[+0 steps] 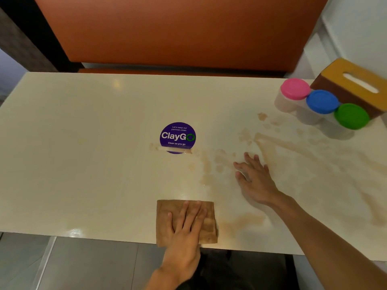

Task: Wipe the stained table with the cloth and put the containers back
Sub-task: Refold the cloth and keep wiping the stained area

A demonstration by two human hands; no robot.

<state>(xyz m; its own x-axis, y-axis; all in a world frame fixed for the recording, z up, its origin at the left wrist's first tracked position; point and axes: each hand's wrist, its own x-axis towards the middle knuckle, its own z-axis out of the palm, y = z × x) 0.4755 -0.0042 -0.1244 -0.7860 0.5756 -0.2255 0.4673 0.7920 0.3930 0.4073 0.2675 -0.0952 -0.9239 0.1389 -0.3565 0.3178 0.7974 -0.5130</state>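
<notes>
Listing what lies on one cream bench [83,164], with the round purple sticker [177,136] at its middle as landmark.

Cloths, one: a brown folded cloth [165,222], nearer the viewer than the sticker and slightly to its right, at the near edge of the bench, one corner overhanging.

Hands, two. The left hand [186,231] lies flat on the cloth, palm down, fingers straight and together, its grip not curled around anything. The right hand [254,181] is to the right of the sticker and a little nearer, fingers spread wide, holding nothing, over the stained area.

Stains [282,145], many: pale brown streaks and blotches from just right of the sticker out to the far right, and one smear just right of the cloth.

Containers, three, in a touching row far to the right of the sticker: one with a pink lid [294,88], one with a blue lid [322,101], one with a green lid [351,116], all clear-bodied and upright.

Tissue boxes, one: a brown box with a yellow top [356,84], just behind the three containers.

Seats, one: an orange bench seat [178,32] beyond the sticker, across the far edge.
</notes>
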